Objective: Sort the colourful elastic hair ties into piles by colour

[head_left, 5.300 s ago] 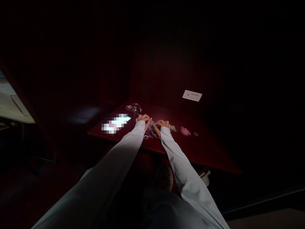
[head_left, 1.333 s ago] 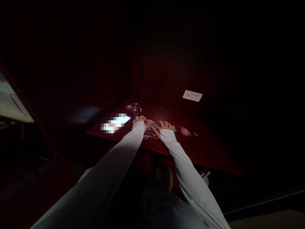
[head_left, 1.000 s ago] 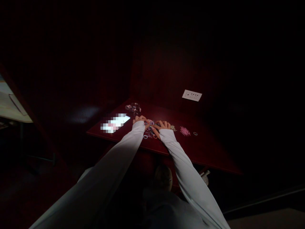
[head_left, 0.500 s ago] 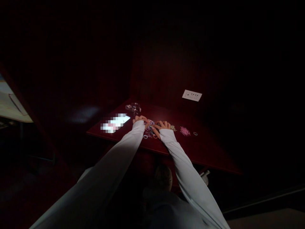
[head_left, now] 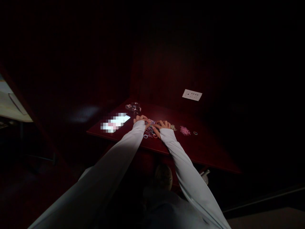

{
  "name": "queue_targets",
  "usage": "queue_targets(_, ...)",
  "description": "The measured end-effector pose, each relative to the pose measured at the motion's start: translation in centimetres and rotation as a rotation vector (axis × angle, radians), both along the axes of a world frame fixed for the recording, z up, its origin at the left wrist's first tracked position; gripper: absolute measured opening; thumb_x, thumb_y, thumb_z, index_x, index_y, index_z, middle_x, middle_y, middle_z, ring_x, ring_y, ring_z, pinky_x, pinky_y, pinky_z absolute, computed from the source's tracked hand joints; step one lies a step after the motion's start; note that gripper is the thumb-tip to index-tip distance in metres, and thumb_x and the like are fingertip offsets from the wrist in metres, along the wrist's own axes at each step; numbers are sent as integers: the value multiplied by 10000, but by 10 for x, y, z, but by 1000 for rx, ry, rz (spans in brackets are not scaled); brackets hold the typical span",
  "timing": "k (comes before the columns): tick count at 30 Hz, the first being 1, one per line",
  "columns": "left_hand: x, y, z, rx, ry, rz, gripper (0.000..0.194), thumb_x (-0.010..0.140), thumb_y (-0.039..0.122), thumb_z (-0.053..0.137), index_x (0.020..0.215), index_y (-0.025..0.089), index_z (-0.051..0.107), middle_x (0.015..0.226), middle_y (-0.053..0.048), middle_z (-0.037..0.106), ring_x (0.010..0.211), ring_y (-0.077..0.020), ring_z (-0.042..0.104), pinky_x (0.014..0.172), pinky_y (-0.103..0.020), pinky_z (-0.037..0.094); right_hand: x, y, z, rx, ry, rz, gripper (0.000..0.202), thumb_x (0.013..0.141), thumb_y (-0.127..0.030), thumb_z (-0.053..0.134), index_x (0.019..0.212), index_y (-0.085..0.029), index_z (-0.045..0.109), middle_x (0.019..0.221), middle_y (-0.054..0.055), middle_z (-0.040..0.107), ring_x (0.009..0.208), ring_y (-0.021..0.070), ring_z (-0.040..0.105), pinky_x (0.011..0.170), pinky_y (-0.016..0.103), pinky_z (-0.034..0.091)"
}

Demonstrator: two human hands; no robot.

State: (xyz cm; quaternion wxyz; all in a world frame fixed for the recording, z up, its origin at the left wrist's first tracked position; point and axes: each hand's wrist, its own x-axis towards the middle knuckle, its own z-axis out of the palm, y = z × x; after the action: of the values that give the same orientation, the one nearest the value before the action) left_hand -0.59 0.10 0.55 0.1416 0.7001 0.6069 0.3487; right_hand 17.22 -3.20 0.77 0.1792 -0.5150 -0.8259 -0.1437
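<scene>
Both our arms, in long pale grey-white sleeves, reach forward from the bottom corners and converge near centre. Our bare left hand [head_left: 143, 120]: back up, fingers bent and angled inward. Our bare right hand [head_left: 163, 125]: also low, back up, fingers curled, thumb side facing the left. Fingertips of both close together; can't tell if they touch. Wrists covered by cuffs. Exact grip state unclear, too small and dim.

Bright screen [head_left: 116, 122] pixelated, coloured pieces [head_left: 152, 122] partly hidden by fingers [head_left: 156, 127], seemingly too small to identify, sleeves [head_left: 188, 178] cropped below
</scene>
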Motion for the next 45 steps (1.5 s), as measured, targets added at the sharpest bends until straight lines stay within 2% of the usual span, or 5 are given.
queue_targets(15, 2, 3, -6, 27, -45, 28, 149, 930, 283, 679, 790, 238, 703, 1226, -8, 721, 1249, -252, 513, 1054, -394, 341, 1, 1, -1, -9, 25, 7, 404, 1093, -480, 417, 1296, -352, 741, 1310, 49, 668, 1149, 253, 477, 1036, 403, 347)
queue_targets(22, 2, 4, -4, 35, -96, 43, 147, 946, 279, 662, 825, 237, 734, 1258, -19, 723, 1245, -239, 530, 1063, -393, 350, 1, -1, 1, -14, 55, 15, 403, 1090, -468, 423, 1286, -331, 747, 1291, 66, 682, 1138, 260, 490, 1018, 409, 366)
queue_targets(27, 3, 7, -6, 63, -116, -9, 134, 942, 305, 688, 845, 260, 768, 1254, 8, 728, 1225, -220, 538, 1057, -387, 360, 2, 2, 2, 7, 144, -41, 388, 1089, -444, 426, 1249, -318, 756, 1243, 62, 690, 1125, 261, 480, 992, 398, 347)
queue_targets(34, 2, 9, -9, 72, -121, -72, 104, 940, 291, 701, 863, 255, 762, 1288, 16, 726, 1249, -232, 530, 1049, -414, 349, 2, 3, 1, 20, 129, -38, 411, 1095, -417, 418, 1431, -379, 651, 1290, 55, 660, 1118, 257, 481, 978, 384, 359)
queue_targets(45, 1, 12, -11, 97, -196, -120, 100, 887, 250, 740, 788, 258, 754, 1220, 16, 735, 1196, -257, 526, 1030, -449, 347, 4, 10, -7, 16, 188, -108, 346, 1068, -418, 495, 1293, -322, 740, 1280, 60, 668, 1154, 271, 471, 1008, 397, 342)
